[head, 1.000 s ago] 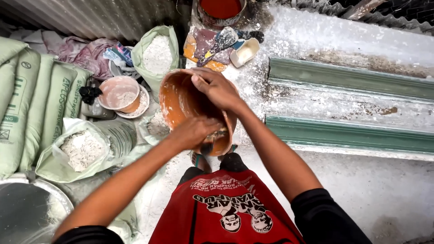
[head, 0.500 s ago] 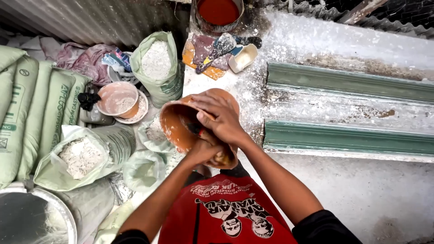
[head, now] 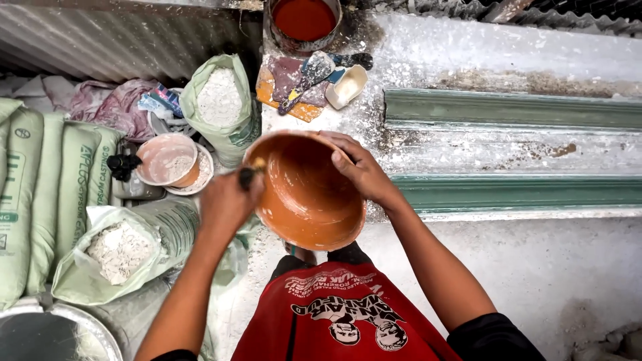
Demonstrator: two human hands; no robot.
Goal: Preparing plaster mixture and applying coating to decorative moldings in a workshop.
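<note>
An orange plastic bowl, smeared inside with white residue, is tilted in front of my chest. My right hand grips its upper right rim. My left hand is closed on a dark tool handle that reaches over the bowl's left rim; the tool's working end is hidden. Below the bowl is my red printed shirt.
Open sacks of white powder and stacked green bags stand on the left, beside a smaller orange bowl. A red-filled bucket, scrapers and a white cup lie on the white bench, along with green moulding strips.
The bowl has been turned so its inside faces up toward me. My left hand has moved from under the bowl to its left rim, holding the tool.
</note>
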